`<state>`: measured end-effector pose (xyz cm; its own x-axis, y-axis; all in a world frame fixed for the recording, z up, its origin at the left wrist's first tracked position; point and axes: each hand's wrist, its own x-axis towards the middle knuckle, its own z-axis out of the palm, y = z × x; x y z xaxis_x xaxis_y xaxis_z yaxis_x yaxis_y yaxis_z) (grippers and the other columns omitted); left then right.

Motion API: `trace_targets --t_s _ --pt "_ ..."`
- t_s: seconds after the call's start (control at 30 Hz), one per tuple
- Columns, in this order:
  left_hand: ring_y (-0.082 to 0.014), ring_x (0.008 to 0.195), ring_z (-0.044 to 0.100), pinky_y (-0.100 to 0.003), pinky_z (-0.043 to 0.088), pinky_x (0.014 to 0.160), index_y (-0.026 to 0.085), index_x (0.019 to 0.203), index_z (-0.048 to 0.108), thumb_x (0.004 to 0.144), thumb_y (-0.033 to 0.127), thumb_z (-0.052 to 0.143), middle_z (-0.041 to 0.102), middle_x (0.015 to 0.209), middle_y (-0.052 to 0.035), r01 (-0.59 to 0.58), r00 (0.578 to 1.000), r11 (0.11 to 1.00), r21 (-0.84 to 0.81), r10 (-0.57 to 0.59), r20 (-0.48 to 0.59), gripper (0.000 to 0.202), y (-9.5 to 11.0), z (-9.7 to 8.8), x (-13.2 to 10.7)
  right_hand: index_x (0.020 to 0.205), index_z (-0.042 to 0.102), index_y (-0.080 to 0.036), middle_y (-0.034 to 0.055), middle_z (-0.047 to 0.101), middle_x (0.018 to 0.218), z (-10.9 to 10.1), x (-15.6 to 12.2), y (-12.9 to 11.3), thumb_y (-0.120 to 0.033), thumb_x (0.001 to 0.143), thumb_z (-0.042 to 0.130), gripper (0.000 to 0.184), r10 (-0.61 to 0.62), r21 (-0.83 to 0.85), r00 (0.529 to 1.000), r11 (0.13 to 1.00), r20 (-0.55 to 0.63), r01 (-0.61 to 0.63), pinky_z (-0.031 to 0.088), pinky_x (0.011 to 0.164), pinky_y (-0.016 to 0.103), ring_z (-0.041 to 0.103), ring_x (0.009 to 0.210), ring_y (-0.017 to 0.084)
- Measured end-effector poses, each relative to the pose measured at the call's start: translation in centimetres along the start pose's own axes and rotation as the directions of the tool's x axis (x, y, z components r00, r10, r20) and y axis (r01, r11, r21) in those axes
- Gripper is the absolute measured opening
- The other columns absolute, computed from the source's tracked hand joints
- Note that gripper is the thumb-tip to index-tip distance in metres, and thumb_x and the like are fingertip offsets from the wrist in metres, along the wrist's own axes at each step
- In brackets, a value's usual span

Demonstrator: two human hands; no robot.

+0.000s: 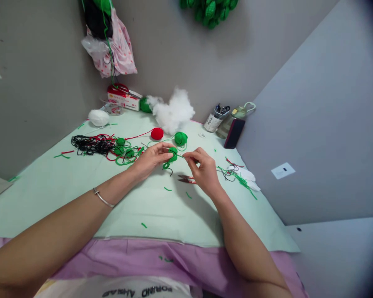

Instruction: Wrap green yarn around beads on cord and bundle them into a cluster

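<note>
Between the thumb and fingers of my left hand [153,158] is a small green crocheted piece [173,154], with a green loop and a short black strand hanging below. My right hand [203,167] is closed in a pinch at the right of it, on a thin green strand of yarn [180,156] running to the piece. Whether a needle or hook is also in that pinch is too small to tell. The blades of thread snips [185,179] stick out beneath my right hand; their handles are hidden.
Behind my hands are a green yarn ball [180,138], a red yarn ball [157,133] and white stuffing [173,111]. Tangled black yarn [91,145] lies left. A pen cup [214,120], bottle [228,124] and phone [234,133] stand back right. Yarn scraps [244,182] lie right.
</note>
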<state>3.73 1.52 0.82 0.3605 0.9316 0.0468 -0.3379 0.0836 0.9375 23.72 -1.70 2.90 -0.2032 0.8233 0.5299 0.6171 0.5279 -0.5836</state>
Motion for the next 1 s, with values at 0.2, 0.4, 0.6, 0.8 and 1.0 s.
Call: trace_targets --t_s 0.2,0.4,0.6,0.8,1.0 --pt "-0.0126 0.079 0.062 -0.026 0.05 0.075 0.018 0.103 0.073 0.074 0.032 0.084 0.067 0.088 -0.0022 0.085 0.995 0.996 -0.037 -0.083 0.054 0.034 -0.4 -0.4 0.3 0.092 0.076 -0.021 0.0009 0.055 0.077 0.1 0.2 0.7 -0.022 0.09 0.06 0.016 0.096 0.115 0.993 0.988 0.066 -0.103 0.039 0.061 0.028 0.049 0.064 0.012" --pt "-0.016 0.083 0.069 -0.028 0.055 0.078 0.015 0.102 0.073 0.076 0.03 0.084 0.073 0.092 -0.0067 0.18 0.978 0.972 -0.152 -0.161 0.134 0.032 -0.5 -0.6 0.5 0.089 0.076 -0.02 -0.0013 0.057 0.077 -0.5 0.7 0.8 -0.035 0.083 0.069 0.017 0.22 0.398 0.941 0.863 0.257 -0.311 0.043 0.06 0.029 0.05 0.057 0.01" --pt "-0.0157 0.088 0.066 -0.026 0.053 0.079 0.015 0.106 0.074 0.081 0.034 0.08 0.072 0.098 -0.0079 0.124 0.988 0.983 -0.138 -0.11 0.106 0.032 -0.5 -0.2 0.2 0.084 0.073 -0.019 -0.001 0.065 0.071 0.5 0.6 1.0 -0.04 0.074 0.078 0.024 0.317 0.529 0.896 0.725 0.311 -0.44 0.045 0.058 0.027 0.051 0.057 0.01" --pt "-0.011 0.08 0.058 -0.023 0.047 0.072 0.028 0.123 0.071 0.078 0.032 0.08 0.063 0.093 -0.0008 0.009 0.994 1.0 -0.013 -0.007 0.112 0.046 0.5 -0.1 -0.1 0.081 0.073 -0.019 -0.0022 0.063 0.07 0.8 0.8 1.0 -0.036 0.073 0.079 0.02 0.319 0.567 0.915 0.718 0.246 -0.403 0.046 0.059 0.027 0.052 0.056 0.01" --pt "-0.0118 0.077 0.057 -0.028 0.047 0.075 0.022 0.111 0.074 0.075 0.03 0.081 0.064 0.093 -0.0019 -0.029 0.994 0.999 0.036 0.025 0.108 0.037 0.3 -0.2 0.1 0.079 0.073 -0.019 -0.0015 0.063 0.071 0.5 0.8 0.8 -0.037 0.073 0.079 0.02 0.289 0.547 0.933 0.756 0.213 -0.359 0.047 0.059 0.028 0.052 0.058 0.011"
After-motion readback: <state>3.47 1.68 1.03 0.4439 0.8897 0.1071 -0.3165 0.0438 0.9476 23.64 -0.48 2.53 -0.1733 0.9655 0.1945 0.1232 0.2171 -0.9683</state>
